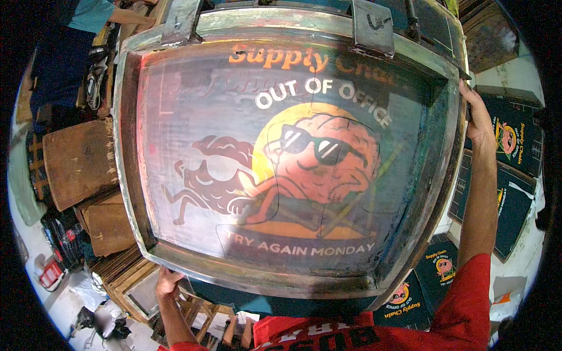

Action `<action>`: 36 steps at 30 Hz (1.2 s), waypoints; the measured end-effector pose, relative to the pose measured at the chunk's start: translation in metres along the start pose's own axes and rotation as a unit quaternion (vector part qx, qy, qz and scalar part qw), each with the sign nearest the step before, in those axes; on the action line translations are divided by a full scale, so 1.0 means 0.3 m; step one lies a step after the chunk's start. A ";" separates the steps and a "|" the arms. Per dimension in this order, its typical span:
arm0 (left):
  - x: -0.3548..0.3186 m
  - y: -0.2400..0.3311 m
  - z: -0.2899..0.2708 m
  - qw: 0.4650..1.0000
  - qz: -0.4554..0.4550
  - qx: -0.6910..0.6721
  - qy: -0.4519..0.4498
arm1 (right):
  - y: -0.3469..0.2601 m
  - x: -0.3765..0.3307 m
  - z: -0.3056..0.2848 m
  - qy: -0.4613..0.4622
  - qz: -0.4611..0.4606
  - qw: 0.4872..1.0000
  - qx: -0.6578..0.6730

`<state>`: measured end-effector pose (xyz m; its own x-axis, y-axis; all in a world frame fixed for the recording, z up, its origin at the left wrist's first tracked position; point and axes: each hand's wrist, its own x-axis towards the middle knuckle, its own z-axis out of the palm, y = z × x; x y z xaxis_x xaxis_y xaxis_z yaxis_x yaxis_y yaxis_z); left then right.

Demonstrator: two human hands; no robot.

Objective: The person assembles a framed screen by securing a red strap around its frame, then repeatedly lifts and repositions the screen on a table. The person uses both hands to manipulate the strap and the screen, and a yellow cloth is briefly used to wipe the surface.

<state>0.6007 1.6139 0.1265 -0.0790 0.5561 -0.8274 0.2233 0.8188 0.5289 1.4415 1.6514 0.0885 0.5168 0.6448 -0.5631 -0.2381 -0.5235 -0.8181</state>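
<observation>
A large screen-printing frame (130,158) with worn, paint-stained wooden bars fills the middle of the view. Its translucent mesh (193,117) carries a stencil of a cartoon brain in sunglasses on a deck chair, with lettering above and below. My left hand (168,281) is closed around the near bar at the lower left corner, its fingers partly hidden under the wood. On the far right side, my right hand (479,114) grips the right bar, its fingertips behind the edge. Two metal clamps (373,32) sit over the far bar.
Dark printed fabric panels (515,140) lie at the right, with more (439,269) by the lower right corner. Brown boards (82,158) and stacked wooden frames (126,278) stand at the left. Another person's teal sleeve (91,17) and arm show at the far left.
</observation>
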 end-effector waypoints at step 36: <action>0.002 -0.032 -0.022 0.999 -0.010 -0.013 0.047 | 0.068 0.033 -0.017 0.032 -0.068 0.997 0.017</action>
<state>0.5919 1.6073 0.1220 -0.1742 0.5490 -0.8175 0.1949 0.8330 0.5178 1.4460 1.6443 0.0668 0.5977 0.6711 -0.4385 -0.1886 -0.4139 -0.8906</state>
